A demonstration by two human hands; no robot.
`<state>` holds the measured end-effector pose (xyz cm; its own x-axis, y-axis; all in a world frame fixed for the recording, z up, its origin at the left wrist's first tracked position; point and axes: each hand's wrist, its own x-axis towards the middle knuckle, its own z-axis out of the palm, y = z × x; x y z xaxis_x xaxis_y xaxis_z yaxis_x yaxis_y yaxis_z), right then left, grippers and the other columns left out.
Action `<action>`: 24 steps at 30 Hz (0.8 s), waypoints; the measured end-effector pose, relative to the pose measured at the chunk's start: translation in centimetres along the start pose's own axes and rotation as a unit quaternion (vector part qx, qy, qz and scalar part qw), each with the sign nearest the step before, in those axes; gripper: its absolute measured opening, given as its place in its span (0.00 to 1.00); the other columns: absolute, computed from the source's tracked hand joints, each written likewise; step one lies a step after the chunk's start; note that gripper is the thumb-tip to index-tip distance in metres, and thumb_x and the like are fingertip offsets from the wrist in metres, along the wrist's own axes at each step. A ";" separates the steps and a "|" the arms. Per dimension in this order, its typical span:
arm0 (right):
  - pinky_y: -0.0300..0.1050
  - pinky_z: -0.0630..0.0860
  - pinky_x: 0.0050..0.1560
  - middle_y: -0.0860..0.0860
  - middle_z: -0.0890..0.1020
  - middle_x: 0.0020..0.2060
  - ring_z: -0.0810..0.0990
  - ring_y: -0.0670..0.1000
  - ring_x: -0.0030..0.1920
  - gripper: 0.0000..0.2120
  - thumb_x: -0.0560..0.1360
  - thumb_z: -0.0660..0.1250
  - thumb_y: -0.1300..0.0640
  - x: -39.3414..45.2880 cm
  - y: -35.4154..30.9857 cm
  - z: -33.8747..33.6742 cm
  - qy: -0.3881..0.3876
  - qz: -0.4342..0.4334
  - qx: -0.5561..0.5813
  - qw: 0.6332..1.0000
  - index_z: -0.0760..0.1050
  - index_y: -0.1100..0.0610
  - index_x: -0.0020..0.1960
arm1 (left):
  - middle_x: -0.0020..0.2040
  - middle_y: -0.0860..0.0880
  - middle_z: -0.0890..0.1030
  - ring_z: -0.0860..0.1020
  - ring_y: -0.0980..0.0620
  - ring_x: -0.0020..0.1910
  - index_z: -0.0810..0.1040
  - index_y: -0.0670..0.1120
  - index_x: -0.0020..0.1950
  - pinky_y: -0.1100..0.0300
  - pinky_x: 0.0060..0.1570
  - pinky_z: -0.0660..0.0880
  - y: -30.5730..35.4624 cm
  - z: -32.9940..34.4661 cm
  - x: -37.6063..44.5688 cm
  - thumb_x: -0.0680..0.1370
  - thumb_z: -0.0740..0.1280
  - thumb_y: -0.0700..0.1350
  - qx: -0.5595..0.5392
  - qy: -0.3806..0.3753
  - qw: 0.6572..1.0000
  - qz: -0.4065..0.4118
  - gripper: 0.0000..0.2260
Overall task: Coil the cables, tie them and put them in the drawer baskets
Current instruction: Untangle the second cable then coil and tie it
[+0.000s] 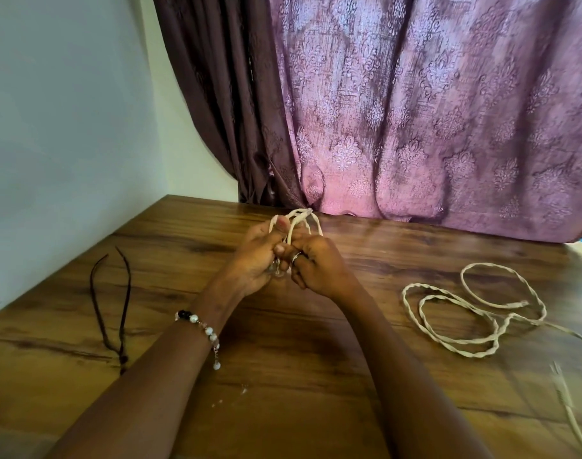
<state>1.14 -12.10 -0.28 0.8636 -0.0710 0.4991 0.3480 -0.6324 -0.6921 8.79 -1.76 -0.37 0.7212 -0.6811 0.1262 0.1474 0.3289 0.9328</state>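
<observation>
A small coil of white twisted cable [297, 220] sticks up between my two hands above the middle of the wooden table [299, 376]. My left hand [258, 256] grips the coil from the left, and its wrist wears a bead bracelet. My right hand [316, 263], with a ring on one finger, presses against it and pinches the same coil. The lower part of the coil is hidden inside my fingers. A second white twisted cable [471, 313] lies in loose loops on the table to the right. No drawer baskets are in view.
A thin dark cord [112, 309] lies on the table at the left. Another pale cable end [567, 402] runs off the lower right. A purple patterned curtain [415, 111] hangs behind the table, and a white wall [61, 127] borders its left side.
</observation>
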 end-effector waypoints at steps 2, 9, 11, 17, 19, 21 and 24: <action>0.34 0.68 0.24 0.41 0.75 0.20 0.73 0.43 0.18 0.18 0.78 0.64 0.61 0.0 0.3 0.1 -0.007 0.002 -0.022 1.000 0.76 0.70 0.34 | 0.22 0.54 0.69 0.65 0.59 0.18 0.78 0.40 0.56 0.67 0.22 0.64 -0.1 -0.3 0.1 0.72 0.66 0.53 0.002 -0.014 1.000 -0.007 0.20; 0.32 0.64 0.19 0.51 0.79 0.24 0.71 0.44 0.17 0.07 0.74 0.68 0.64 -0.1 -0.6 -1.2 0.056 0.096 0.167 0.980 0.79 0.70 0.43 | 0.26 0.47 0.77 0.72 0.54 0.20 0.77 0.38 0.43 0.63 0.25 0.73 1.3 -0.7 0.5 0.80 0.62 0.40 -0.163 0.056 0.985 0.005 0.08; 0.33 0.65 0.21 0.51 0.77 0.24 0.70 0.44 0.19 0.04 0.72 0.71 0.64 0.1 -0.3 -1.9 0.165 0.081 0.208 0.961 0.79 0.65 0.43 | 0.22 0.50 0.69 0.68 0.56 0.20 0.76 0.39 0.40 0.63 0.28 0.74 1.2 -1.0 1.0 0.80 0.62 0.40 -0.200 0.078 0.977 0.000 0.10; 0.36 0.73 0.38 0.47 0.76 0.42 0.75 0.40 0.38 0.26 0.63 0.79 0.56 0.3 1.1 -1.8 0.264 0.071 0.079 0.959 0.72 0.53 0.57 | 0.20 0.53 0.63 0.62 0.60 0.16 0.71 0.40 0.40 0.68 0.21 0.68 0.6 -0.3 0.8 0.78 0.62 0.48 -0.206 -0.051 0.977 -0.006 0.12; 0.44 0.79 0.46 0.54 0.79 0.52 0.81 0.46 0.48 0.31 0.65 0.78 0.55 0.3 1.0 -1.7 0.226 0.130 0.211 0.942 0.69 0.55 0.63 | 0.19 0.53 0.64 0.62 0.60 0.15 0.70 0.42 0.39 0.68 0.19 0.68 0.6 -0.6 0.7 0.70 0.71 0.52 -0.233 -0.131 0.964 -0.016 0.16; 0.60 0.78 0.53 0.61 0.79 0.57 0.81 0.60 0.54 0.31 0.66 0.76 0.50 0.1 1.4 -1.6 0.138 0.184 0.345 0.910 0.70 0.59 0.64 | 0.19 0.54 0.66 0.63 0.61 0.15 0.71 0.43 0.36 0.69 0.17 0.67 0.7 -1.0 0.6 0.63 0.79 0.53 -0.245 -0.199 0.949 -0.018 0.20; 0.56 0.82 0.45 0.61 0.84 0.45 0.84 0.57 0.43 0.21 0.70 0.70 0.55 -0.3 1.1 -1.0 0.031 0.196 0.474 0.858 0.75 0.68 0.56 | 0.18 0.54 0.66 0.63 0.61 0.14 0.69 0.45 0.31 0.69 0.16 0.66 0.8 -1.2 0.1 0.62 0.81 0.50 -0.234 -0.227 0.945 -0.004 0.21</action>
<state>0.89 -13.58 -0.69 0.9712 -0.1952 0.1367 0.2004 0.3587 -0.9117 9.79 -0.79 -0.02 0.3701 -0.8602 0.3508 0.5108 0.5038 0.6966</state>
